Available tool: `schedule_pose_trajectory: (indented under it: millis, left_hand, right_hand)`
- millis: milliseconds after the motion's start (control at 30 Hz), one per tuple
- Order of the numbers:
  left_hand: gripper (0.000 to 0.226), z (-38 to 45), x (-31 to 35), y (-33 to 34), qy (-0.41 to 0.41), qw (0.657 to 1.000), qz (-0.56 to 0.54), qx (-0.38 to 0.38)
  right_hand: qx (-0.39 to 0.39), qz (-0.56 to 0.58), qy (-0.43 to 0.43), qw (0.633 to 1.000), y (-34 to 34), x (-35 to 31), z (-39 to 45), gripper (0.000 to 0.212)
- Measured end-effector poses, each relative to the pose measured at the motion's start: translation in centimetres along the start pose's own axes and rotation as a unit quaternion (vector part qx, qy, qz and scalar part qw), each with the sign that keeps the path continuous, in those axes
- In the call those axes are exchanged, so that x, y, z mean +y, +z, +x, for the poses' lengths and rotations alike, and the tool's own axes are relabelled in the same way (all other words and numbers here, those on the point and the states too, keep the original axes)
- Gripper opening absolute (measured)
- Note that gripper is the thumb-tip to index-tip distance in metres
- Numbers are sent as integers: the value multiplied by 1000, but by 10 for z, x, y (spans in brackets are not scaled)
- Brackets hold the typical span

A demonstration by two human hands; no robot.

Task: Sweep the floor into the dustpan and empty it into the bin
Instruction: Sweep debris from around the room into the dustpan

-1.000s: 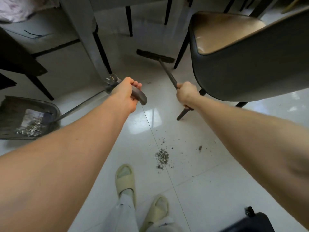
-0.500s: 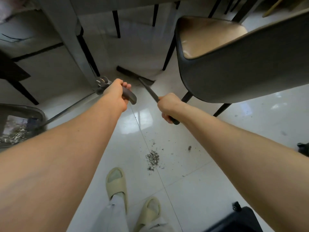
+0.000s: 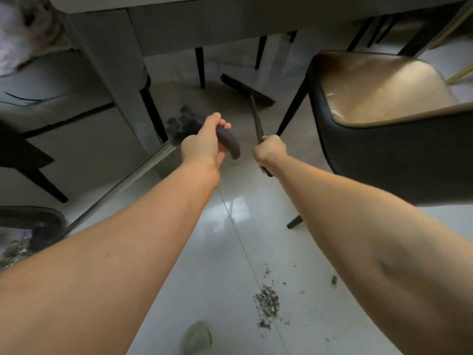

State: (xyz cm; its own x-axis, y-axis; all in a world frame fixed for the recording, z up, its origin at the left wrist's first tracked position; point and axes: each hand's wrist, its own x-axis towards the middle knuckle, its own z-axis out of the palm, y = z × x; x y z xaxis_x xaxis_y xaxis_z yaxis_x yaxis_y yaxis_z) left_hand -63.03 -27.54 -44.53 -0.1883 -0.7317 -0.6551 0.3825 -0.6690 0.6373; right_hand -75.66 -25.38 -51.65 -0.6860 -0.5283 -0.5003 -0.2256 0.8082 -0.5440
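Your broom [image 3: 247, 89] has its head on the floor under the table [image 3: 179, 19], beside the chair [image 3: 384, 139]. Your right hand [image 3: 270, 152] has its fingers curled tight round its stick. Your left hand [image 3: 204, 144] grips the dustpan [image 3: 33, 221] handle, pan low at left. A debris pile [image 3: 267, 302] lies on the floor [image 3: 225, 252] near your slipper [image 3: 197, 336]

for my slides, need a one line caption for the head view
Left hand holds dustpan handle, right hand holds broom under table.
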Motion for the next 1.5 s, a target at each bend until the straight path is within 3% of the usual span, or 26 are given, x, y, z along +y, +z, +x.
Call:
schedule_pose_trajectory:
  millis: [200,400,533,733,967,1100,1267,1500]
  left_hand:
    - [16,41,9,-26,-31,999,4,29]
    - [20,37,28,-41,-42,996,-1,76]
    - [26,6,39,-51,-52,989,22,140]
    - [26,-75,42,-84,-72,981,51,171]
    - [23,-160,30,-93,-109,976,77,172]
    - [26,-209,21,-88,-121,977,105,141]
    - [22,-251,21,-90,-134,975,119,130]
    - [22,-264,19,-94,-127,980,140,68]
  right_hand:
    - [-37,-26,17,999,27,-37,41,34]
    - [-96,-95,19,991,19,-27,11,53]
    - [-125,-155,20,980,0,-6,-44,53]
    - [-214,-211,74,951,-45,39,-155,54]
    - [-231,-299,21,926,-114,98,-282,58]
    - [-273,-271,24,923,-155,113,-320,55]
    - [-231,-225,-6,947,-193,126,-356,50]
    - [-132,-184,-10,974,-138,117,-299,46]
